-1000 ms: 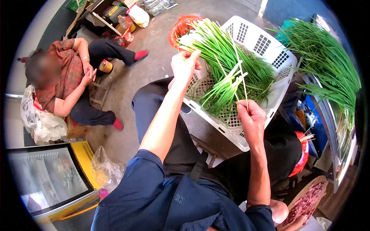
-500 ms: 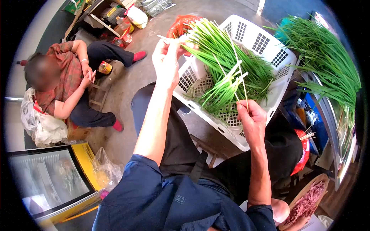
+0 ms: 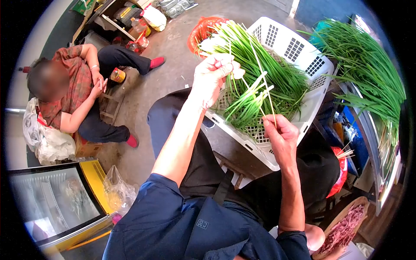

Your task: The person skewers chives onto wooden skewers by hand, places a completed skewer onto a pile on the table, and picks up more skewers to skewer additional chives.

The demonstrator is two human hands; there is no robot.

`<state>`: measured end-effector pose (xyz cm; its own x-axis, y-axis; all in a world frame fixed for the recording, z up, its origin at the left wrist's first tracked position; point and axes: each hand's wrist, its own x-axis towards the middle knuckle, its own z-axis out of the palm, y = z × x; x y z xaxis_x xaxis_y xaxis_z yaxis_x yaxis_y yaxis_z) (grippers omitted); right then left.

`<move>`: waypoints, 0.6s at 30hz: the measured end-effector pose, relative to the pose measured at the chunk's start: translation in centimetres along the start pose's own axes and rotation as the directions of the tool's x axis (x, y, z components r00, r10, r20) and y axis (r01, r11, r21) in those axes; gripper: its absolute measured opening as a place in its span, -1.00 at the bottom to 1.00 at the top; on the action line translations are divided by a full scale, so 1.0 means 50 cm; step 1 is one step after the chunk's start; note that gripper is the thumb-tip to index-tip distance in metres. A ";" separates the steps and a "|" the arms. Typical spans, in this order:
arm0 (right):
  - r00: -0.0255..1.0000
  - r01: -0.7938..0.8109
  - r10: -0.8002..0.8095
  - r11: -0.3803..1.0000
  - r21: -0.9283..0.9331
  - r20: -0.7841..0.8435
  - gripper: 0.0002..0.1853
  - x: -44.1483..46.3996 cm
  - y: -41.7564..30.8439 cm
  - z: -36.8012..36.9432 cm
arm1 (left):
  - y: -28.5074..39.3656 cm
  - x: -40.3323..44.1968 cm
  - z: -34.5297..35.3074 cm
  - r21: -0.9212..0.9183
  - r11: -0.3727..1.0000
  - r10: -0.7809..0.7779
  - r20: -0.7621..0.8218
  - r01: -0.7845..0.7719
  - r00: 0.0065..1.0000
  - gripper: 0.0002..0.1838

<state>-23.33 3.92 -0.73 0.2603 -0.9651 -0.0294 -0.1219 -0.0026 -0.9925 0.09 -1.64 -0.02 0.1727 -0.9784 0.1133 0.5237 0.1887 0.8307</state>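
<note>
chives bunched on thin sticks over white basket. right hand pinches stick ends; left hand pinches a pale stalk near bunch.

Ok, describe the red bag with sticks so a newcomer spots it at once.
Start from the big white crate of greens. Near its lower right corner is the person's black-clad right knee, and the bag sits just outside that. Unlike the other red bag at the crate's far left, it has thin pale sticks jutting out.
</note>
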 end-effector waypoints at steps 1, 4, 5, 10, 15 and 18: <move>1.000 0.001 -0.001 1.000 0.006 0.007 -0.89 0.000 0.003 0.000 | 0.001 -0.001 0.002 0.000 1.000 0.000 -0.001 0.000 1.000 -0.89; 1.000 -0.007 0.007 1.000 0.015 0.013 -0.88 -0.001 0.000 0.000 | 0.002 -0.004 0.004 -0.038 0.998 -0.040 -0.010 0.040 0.999 -0.84; 1.000 -0.015 0.014 1.000 0.019 0.012 -0.88 -0.001 -0.002 0.000 | -0.002 -0.003 0.002 -0.051 0.998 -0.039 -0.007 0.039 0.999 -0.84; 0.998 -0.056 0.055 0.998 0.018 0.022 -0.88 0.000 -0.007 -0.002 | -0.006 -0.005 0.007 -0.079 0.996 -0.031 -0.025 0.029 0.999 -0.83; 0.998 -0.060 0.060 0.998 0.004 0.028 -0.87 -0.001 -0.007 -0.002 | -0.007 -0.006 0.007 -0.088 0.996 -0.011 -0.052 0.007 0.999 -0.83; 0.998 -0.058 0.058 0.998 -0.003 0.026 -0.88 -0.001 -0.008 -0.002 | -0.008 -0.008 0.011 -0.071 0.997 -0.015 -0.060 0.010 0.998 -0.82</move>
<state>-23.39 3.92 -0.31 0.2772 -0.9566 -0.0903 -0.1402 0.0527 -0.9887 -0.63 -1.35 -0.09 0.2149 -0.9743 0.0681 0.5837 0.1840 0.7908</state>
